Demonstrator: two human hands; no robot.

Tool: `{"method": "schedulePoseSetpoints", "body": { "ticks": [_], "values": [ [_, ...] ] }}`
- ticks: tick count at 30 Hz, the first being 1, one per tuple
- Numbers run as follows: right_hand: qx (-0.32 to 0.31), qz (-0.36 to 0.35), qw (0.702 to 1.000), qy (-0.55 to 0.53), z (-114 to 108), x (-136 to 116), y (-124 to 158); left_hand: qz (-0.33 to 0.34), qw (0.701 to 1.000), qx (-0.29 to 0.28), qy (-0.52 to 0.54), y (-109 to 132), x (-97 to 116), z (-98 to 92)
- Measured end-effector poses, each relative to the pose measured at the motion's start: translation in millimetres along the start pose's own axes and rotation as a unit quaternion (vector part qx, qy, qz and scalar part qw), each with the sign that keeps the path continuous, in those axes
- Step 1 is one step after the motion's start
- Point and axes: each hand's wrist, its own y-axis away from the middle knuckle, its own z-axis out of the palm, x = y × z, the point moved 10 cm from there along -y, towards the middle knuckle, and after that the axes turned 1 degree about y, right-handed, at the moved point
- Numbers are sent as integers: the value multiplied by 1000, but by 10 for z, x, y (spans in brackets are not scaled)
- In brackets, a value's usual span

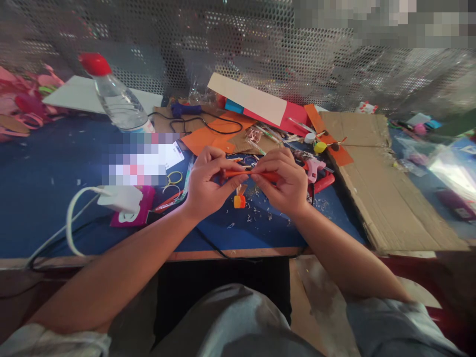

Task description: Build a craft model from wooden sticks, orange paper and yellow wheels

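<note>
Between my two hands runs a narrow orange strip (235,173), which looks like folded or rolled paper. My left hand (210,181) pinches it with thumb and fingers, and my right hand (283,179) pinches it a little to the right, the fingertips almost meeting. Both hands hover just above the blue tabletop (238,238). Below the fingertips a small orange and yellow piece (239,201) lies on the table among white scraps (255,214). Behind the hands are loose orange sheets (215,131), partly covered by a black cord.
A water bottle (121,101) with a red cap stands at the back left. Nearer are a white charger (121,198) on a magenta power strip and a lit phone (173,154). A pink glue gun (315,167) lies right of my hands, beside a cardboard sheet (390,198).
</note>
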Motion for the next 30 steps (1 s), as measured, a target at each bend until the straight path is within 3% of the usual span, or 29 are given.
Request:
{"method": "schedulePoseSetpoints", "body": {
  "ticks": [8, 30],
  "values": [
    [-17, 12, 1000, -4, 45, 40, 4, 0, 998, -53, 35, 4, -18, 94],
    [-12, 2, 1000, -29, 44, 33, 24, 15, 997, -31, 72, -6, 2, 80]
  ]
}}
